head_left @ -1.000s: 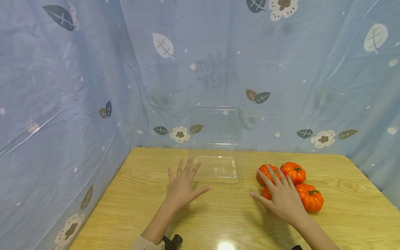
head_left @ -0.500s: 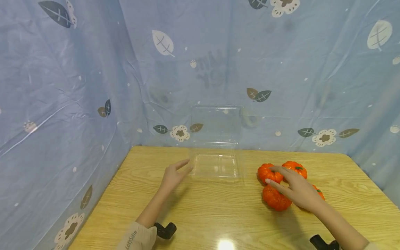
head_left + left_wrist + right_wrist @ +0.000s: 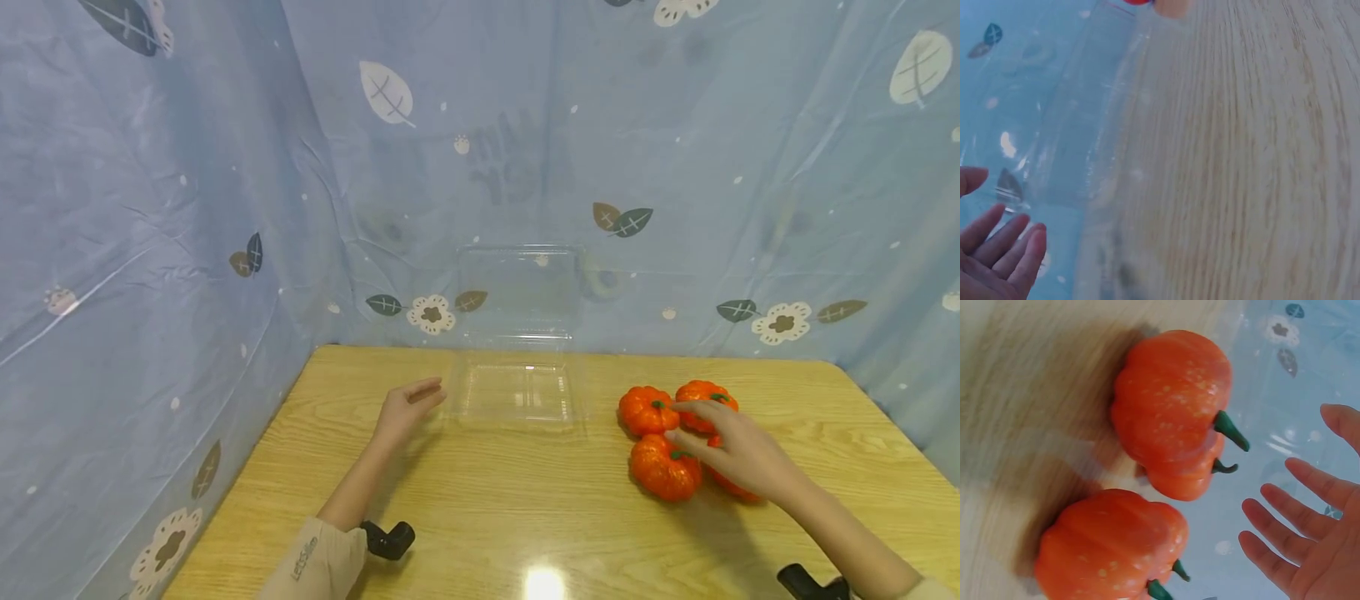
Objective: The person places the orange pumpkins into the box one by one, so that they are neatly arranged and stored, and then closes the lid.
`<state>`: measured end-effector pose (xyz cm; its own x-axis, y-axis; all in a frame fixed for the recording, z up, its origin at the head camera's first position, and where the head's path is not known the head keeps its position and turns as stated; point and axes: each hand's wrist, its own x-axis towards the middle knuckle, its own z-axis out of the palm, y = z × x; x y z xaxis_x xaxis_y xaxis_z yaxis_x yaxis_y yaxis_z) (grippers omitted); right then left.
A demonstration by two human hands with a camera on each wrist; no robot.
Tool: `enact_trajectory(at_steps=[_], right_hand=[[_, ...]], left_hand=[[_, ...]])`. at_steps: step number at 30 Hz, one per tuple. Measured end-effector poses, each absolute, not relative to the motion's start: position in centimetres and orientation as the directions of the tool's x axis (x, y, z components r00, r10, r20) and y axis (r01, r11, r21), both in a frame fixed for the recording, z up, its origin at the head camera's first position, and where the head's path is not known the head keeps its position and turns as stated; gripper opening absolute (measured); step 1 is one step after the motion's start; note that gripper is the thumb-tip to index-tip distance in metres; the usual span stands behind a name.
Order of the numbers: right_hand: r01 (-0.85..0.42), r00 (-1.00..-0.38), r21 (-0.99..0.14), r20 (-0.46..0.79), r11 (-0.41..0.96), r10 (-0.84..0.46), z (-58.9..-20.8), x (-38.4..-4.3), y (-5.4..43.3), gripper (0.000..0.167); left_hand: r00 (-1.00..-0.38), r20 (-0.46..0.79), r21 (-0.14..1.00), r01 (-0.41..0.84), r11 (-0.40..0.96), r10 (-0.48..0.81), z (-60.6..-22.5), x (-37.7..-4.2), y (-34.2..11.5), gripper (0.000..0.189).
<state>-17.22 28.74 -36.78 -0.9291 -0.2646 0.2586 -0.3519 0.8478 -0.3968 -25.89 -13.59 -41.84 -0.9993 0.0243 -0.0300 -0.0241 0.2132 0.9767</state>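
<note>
Several small orange pumpkins (image 3: 666, 471) with green stems sit grouped at the right of the table. My right hand (image 3: 742, 450) hovers over the group with its fingers extended, partly covering the pumpkin (image 3: 735, 483) at the right. In the right wrist view, its spread fingers are apart from the pumpkins (image 3: 1172, 394). A clear plastic clamshell box (image 3: 517, 421) lies at the back middle, its lid (image 3: 517, 283) raised. Just left of that box, my left hand (image 3: 405, 408) holds nothing; its loosely bent fingers also show in the left wrist view.
The wooden table (image 3: 517, 492) meets a blue patterned curtain (image 3: 495, 183) at its back and left. Black wrist devices (image 3: 388, 540) sit by both sleeves. Between the box and the pumpkins lies bare tabletop.
My left hand has drawn back to the left and its spread fingers have come together. The right hand has moved right, uncovering the nearer-left pumpkin. The head view has tilted slightly down.
</note>
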Motion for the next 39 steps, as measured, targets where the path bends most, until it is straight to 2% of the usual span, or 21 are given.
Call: enact_trajectory(at_steps=[5,11,18,22,34,39], right_hand=[[-0.357,-0.925,-0.382,0.274,0.853,-0.264,-37.3,-17.0,28.9,0.043],[-0.342,-0.930,-0.397,0.273,0.852,-0.246,-38.2,-16.9,28.8,0.041],[-0.291,-0.955,-0.499,0.206,0.817,-0.214,-38.9,-17.4,29.3,0.041],[-0.277,-0.960,-0.507,0.180,0.816,-0.215,-39.2,-17.6,29.5,0.041],[-0.226,-0.972,-0.532,0.062,0.816,-0.229,-40.3,-17.6,29.5,0.053],[-0.189,-0.976,-0.577,0.020,0.795,-0.217,-40.8,-17.6,29.4,0.057]], left_hand=[[-0.997,-0.082,0.992,-0.080,0.098,0.017,-42.4,-26.5,-13.5,0.044],[-0.992,-0.125,0.988,-0.127,0.086,-0.031,-43.4,-27.3,-13.5,0.044],[-0.985,-0.164,0.985,-0.166,0.040,-0.046,-43.9,-27.8,-13.2,0.044],[-0.982,-0.180,0.983,-0.181,0.013,-0.062,-44.0,-28.0,-13.2,0.043],[-0.982,-0.187,0.982,-0.187,0.003,-0.009,-44.2,-28.7,-12.5,0.043],[-0.978,-0.208,0.978,-0.208,-0.012,-0.002,-44.2,-28.9,-12.3,0.043]])
